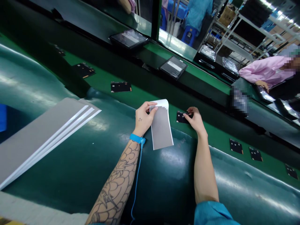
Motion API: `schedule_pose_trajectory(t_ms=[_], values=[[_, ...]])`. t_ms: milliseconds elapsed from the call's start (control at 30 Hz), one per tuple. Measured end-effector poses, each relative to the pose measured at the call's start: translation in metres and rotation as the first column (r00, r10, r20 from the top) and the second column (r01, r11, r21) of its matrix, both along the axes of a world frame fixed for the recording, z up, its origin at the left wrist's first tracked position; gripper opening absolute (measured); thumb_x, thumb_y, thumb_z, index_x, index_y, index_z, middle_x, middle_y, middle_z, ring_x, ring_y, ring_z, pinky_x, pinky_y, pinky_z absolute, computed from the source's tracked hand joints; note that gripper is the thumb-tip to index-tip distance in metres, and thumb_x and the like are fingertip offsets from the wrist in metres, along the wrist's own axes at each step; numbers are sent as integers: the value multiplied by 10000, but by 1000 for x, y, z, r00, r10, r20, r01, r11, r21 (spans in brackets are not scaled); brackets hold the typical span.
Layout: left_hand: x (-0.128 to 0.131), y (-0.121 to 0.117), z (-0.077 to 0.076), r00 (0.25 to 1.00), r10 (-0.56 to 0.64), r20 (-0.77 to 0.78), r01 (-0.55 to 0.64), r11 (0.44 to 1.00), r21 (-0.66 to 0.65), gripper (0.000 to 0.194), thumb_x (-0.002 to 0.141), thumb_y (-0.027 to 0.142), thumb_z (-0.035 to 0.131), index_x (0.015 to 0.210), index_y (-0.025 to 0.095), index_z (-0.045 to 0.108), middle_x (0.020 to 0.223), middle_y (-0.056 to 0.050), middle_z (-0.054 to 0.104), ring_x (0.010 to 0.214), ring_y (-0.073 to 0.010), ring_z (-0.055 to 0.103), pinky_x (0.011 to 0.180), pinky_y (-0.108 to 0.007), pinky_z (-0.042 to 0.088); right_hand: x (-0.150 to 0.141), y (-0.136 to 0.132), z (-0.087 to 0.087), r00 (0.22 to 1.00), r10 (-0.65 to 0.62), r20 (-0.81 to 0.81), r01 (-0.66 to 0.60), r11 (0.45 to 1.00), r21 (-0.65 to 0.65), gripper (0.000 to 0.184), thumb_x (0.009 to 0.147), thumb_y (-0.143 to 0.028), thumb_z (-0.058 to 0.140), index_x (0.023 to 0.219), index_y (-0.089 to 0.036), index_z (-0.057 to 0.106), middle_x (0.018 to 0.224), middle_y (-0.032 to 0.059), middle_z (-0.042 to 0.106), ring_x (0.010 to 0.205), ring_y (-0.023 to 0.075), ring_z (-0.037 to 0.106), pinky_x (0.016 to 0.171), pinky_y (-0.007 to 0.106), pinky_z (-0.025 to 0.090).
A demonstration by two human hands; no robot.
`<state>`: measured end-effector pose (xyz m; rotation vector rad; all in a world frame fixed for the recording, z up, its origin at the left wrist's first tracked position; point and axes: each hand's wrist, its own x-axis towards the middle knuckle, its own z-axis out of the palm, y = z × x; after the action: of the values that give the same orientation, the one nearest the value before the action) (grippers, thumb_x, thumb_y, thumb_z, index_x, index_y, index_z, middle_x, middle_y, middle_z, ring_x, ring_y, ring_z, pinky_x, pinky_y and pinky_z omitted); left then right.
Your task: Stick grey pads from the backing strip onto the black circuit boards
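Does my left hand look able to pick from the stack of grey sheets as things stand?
Probably not: your left hand is pinching a grey sheet, though nothing seems to block the way to the stack.

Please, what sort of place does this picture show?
Probably an electronics assembly line: flat black boards, seemingly circuit boards, lie spaced along a green belt, and the person wears a corded blue wrist strap, likely antistatic.

I see my left hand (144,117) pinching a grey sheet (162,129) while my right hand (196,121) touches a black board (180,117) on the green strip (217,137).
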<state>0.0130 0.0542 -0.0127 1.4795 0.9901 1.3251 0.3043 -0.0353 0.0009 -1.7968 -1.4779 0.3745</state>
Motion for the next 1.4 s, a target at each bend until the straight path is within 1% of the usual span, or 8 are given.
schedule_pose_trajectory(t_ms=[133, 300, 400, 500, 567, 833, 967, 1400], values=[[1, 0, 0, 1000, -6, 5, 6, 1000, 0, 148, 957, 280, 779, 1092, 220, 777, 978, -69, 837, 815, -201, 728, 743, -338, 571, -13, 4, 7, 988, -111, -105, 123, 986, 116, 211, 995, -428, 664, 1083, -237, 643, 1066, 70, 675, 897, 222, 631, 868, 400, 553], [1, 0, -1, 1000, -4, -6, 4, 1000, 2, 149, 960, 289, 780, 1092, 219, 778, 975, -68, 840, 794, -196, 723, 739, -336, 582, -59, 13, 16, 979, 100, -180, -75, 987, 142, 262, 1054, -451, 622, 1218, -250, 661, 1245, 102, 709, 1029, 237, 691, 751, 359, 556], [2, -1, 1, 999, -36, -16, 37, 999, 6, 150, 956, 292, 782, 1086, 218, 782, 978, -70, 839, 800, -202, 742, 726, -327, 594, -90, 17, 23, 982, 177, -65, -161, 966, 203, 227, 1070, -414, 629, 1249, -285, 684, 1304, 98, 689, 1163, 266, 674, 878, 412, 581], [4, -4, 3, 995, -96, -31, 96, 995, 18, 157, 950, 281, 780, 1091, 214, 788, 1000, -75, 838, 841, -215, 772, 724, -320, 602, -111, 19, 26, 981, 169, 97, -188, 951, 244, 163, 1072, -380, 663, 1196, -313, 743, 1271, 83, 691, 1239, 297, 633, 1065, 507, 531], [6, -6, 4, 991, -129, -45, 130, 991, 26, 162, 953, 260, 766, 1106, 211, 788, 997, -75, 842, 863, -226, 792, 742, -327, 607, -119, 19, 25, 974, 149, 170, -188, 952, 242, 145, 1076, -386, 677, 1166, -326, 774, 1232, 76, 708, 1219, 305, 633, 1087, 535, 503], [11, -11, 7, 978, -160, -132, 169, 984, 58, 179, 952, 160, 707, 1099, 213, 795, 1004, -52, 853, 883, -231, 812, 816, -342, 621, -122, 20, 10, 975, 116, 192, -164, 952, 258, 156, 1093, -396, 665, 1103, -324, 803, 1142, 60, 758, 1130, 295, 671, 1010, 512, 498], [12, -12, 9, 977, -170, -129, 181, 981, 71, 151, 969, 188, 711, 1089, 218, 797, 1050, -58, 855, 964, -248, 817, 881, -357, 621, -121, 19, 9, 981, 105, 162, -146, 952, 270, 160, 1092, -398, 664, 1107, -318, 801, 1111, 64, 762, 1114, 296, 673, 1005, 510, 496], [14, -11, 6, 967, -171, -188, 192, 977, 97, 213, 960, 120, 681, 1121, 206, 791, 1032, -39, 852, 893, -207, 799, 869, -317, 606, -120, 21, 9, 976, 130, 172, -176, 943, 283, 129, 1089, -356, 650, 1006, -271, 702, 1033, 54, 731, 1001, 267, 670, 935, 468, 505]])
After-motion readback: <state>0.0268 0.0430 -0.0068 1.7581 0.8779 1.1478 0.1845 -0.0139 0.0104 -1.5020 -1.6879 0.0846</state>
